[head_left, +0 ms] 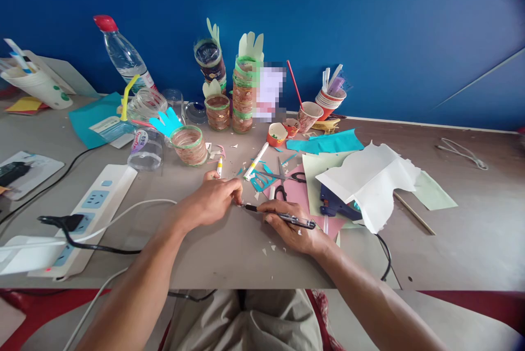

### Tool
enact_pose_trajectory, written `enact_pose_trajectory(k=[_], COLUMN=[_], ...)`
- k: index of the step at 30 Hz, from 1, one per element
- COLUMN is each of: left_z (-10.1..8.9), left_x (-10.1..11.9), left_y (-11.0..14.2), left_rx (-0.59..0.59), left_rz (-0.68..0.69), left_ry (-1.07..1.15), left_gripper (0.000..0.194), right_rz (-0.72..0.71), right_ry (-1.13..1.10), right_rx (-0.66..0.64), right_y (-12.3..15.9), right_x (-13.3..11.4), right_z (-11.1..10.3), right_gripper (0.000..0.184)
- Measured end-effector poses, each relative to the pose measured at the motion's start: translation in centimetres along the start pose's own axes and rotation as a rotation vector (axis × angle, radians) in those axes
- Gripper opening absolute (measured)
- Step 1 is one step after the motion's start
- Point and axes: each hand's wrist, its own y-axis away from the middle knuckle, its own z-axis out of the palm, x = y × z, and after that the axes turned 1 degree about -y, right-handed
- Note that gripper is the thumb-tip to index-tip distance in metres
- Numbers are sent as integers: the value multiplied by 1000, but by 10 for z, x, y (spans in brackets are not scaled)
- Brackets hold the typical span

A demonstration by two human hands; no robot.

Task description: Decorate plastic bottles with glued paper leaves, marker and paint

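My right hand (pixel 289 226) is closed around a black and clear pen (pixel 296 220), whose tip points left. My left hand (pixel 215 198) is closed in a pinch by that tip, low over the grey table; whatever sits between its fingers is too small to make out. Just behind my left hand is a white marker with a yellow band (pixel 220 165). Another white marker (pixel 256 161) lies farther back. Beside my right hand, black-handled scissors (pixel 281 176) rest on pink paper (pixel 296 193) and blue paper scraps (pixel 262 180).
A white power strip (pixel 102 198) with cables lies at left. Wrapped jars (pixel 188 146) with paper leaves stand at the back, near a red-capped bottle (pixel 125 53). On the right, torn white paper (pixel 371 176) partly covers a blue glue gun (pixel 338 203). Paper cups (pixel 309 116) stand behind.
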Motion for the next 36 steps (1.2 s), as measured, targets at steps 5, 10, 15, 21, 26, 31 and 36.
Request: enact_pose_trajectory(k=[5, 10, 15, 21, 26, 31, 36], left_z=[3, 6, 6, 5, 2, 0, 2], left_x=[1, 0, -2, -3, -3, 3, 4], left_y=[2, 3, 2, 2, 0, -2, -2], left_rx=[41, 51, 41, 42, 38, 4, 0], left_rz=[0, 14, -7, -18, -55, -59, -60], left_ry=[-60, -84, -79, -79, -33, -26, -61], left_gripper=[27, 28, 24, 23, 29, 29, 28], right_rz=[-18, -33, -41, -20, -13, -18, -10], right_ry=[24, 33, 27, 28, 49, 34, 37], right_rx=[0, -17, -13, 2, 1, -3, -6], right_y=[0, 0, 0, 1, 0, 1, 1], right_x=[0, -1, 0, -1, -1, 0, -1], right_z=[0, -2, -1, -2, -2, -1, -2], right_gripper=[31, 33, 34, 35, 36, 35, 33])
